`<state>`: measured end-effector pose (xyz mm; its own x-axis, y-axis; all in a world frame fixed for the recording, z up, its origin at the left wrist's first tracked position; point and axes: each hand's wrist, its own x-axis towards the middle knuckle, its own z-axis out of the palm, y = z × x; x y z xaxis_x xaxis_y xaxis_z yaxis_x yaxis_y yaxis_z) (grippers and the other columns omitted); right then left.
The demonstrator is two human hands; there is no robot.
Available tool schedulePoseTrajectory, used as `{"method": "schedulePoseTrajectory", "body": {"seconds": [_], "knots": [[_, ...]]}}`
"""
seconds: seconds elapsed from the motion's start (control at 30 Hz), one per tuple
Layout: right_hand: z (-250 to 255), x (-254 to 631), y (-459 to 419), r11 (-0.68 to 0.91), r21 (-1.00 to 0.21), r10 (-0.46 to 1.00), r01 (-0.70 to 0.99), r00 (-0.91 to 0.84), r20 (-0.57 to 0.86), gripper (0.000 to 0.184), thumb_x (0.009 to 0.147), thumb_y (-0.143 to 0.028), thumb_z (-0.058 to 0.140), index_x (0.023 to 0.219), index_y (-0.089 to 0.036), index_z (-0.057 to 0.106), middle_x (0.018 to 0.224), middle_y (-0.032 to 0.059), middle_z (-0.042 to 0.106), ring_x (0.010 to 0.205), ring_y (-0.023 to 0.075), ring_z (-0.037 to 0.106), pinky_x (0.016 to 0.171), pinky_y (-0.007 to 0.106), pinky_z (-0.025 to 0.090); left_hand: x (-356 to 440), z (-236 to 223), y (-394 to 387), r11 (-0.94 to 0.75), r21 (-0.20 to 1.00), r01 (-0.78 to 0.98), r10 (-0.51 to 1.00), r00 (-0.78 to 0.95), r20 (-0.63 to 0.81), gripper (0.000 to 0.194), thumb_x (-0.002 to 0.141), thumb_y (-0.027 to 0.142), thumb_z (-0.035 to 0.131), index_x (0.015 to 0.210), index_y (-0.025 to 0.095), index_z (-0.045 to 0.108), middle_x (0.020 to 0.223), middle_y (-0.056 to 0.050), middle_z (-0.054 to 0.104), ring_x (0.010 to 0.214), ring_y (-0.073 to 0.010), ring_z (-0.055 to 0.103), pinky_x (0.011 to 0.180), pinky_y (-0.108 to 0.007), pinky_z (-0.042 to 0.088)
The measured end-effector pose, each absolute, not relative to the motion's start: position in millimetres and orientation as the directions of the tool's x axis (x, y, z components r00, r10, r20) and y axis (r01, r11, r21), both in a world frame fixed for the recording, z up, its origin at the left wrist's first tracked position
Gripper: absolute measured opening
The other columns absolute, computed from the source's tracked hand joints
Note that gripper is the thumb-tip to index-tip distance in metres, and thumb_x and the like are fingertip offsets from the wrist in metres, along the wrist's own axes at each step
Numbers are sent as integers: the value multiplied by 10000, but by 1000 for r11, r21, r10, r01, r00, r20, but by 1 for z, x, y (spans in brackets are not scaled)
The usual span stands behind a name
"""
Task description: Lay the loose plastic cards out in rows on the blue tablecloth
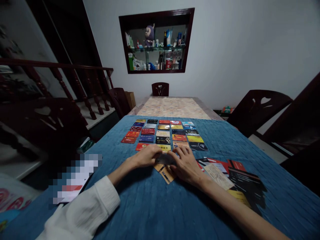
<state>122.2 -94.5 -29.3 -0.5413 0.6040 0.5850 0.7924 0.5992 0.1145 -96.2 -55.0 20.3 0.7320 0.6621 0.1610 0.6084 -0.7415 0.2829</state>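
Observation:
A dark grey card (pixel 165 159) lies between my two hands, just in front of the laid-out rows. My left hand (pixel 146 156) pinches its left end with closed fingers. On the other end, my right hand (pixel 186 164) has its fingers bent and closed on the card's edge. Under the dark card, tan cards (pixel 167 174) with dark stripes stick out towards me. Beyond my fingertips, several cards are set out in rows, among them a yellow card (pixel 163 148) and a black VIP card (pixel 163 140). My right fingers partly cover a card with a figure (pixel 181 144).
To the right, a loose pile of black cards (pixel 246 186), red cards (pixel 236 165) and a pale card (pixel 218 176) lies on the blue tablecloth (pixel 140 206). A blurred-out phone-like object (pixel 77 176) is at the left edge. Chairs (pixel 257 113) flank the table.

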Motion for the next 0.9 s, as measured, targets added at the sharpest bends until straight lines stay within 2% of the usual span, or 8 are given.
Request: {"method": "schedulePoseTrajectory", "body": {"seconds": [0.23, 0.47, 0.57, 0.7, 0.9], "knots": [[-25, 121, -98, 609, 117, 592, 784, -548, 591, 458, 813, -300, 702, 1241, -179, 590, 1127, 139, 617, 1043, 302, 481, 937, 458, 355, -96, 19, -52, -739, 279, 613, 666, 727, 167, 130, 809, 76, 527, 836, 139, 638, 849, -67, 649, 779, -176, 569, 675, -257, 408], [-25, 121, -97, 601, 200, 546, 774, -580, 604, 361, 865, -246, 604, 1214, -154, 609, 1095, 141, 631, 1038, 298, 467, 939, 451, 347, -97, 18, -51, -729, 264, 631, 677, 720, 149, 130, 833, 69, 514, 855, 135, 623, 892, -83, 654, 828, -189, 587, 723, -267, 425], [-24, 121, -96, 598, 202, 535, 775, -575, 619, 361, 865, -247, 600, 1210, -141, 607, 1102, 144, 634, 1054, 302, 463, 938, 445, 350, -97, 18, -52, -743, 211, 635, 667, 729, 153, 147, 848, 88, 519, 937, 141, 623, 950, -96, 662, 891, -206, 592, 775, -288, 442], [-23, 123, -95, 605, 168, 551, 778, -562, 617, 391, 836, -260, 637, 1203, -130, 602, 1110, 146, 631, 1065, 307, 461, 921, 433, 361, -96, 22, -54, -738, 135, 661, 674, 714, 189, 309, 836, 117, 569, 1144, 141, 572, 1068, -116, 658, 1008, -244, 576, 872, -345, 446], [-22, 126, -94, 590, 138, 580, 796, -536, 613, 423, 822, -291, 643, 1211, -131, 595, 1140, 169, 604, 1079, 317, 447, 874, 424, 375, -95, 33, -65, -740, -20, 672, 657, 729, 193, 350, 824, 237, 647, 1152, 157, 554, 1147, -123, 621, 1087, -286, 526, 913, -411, 418]]}}
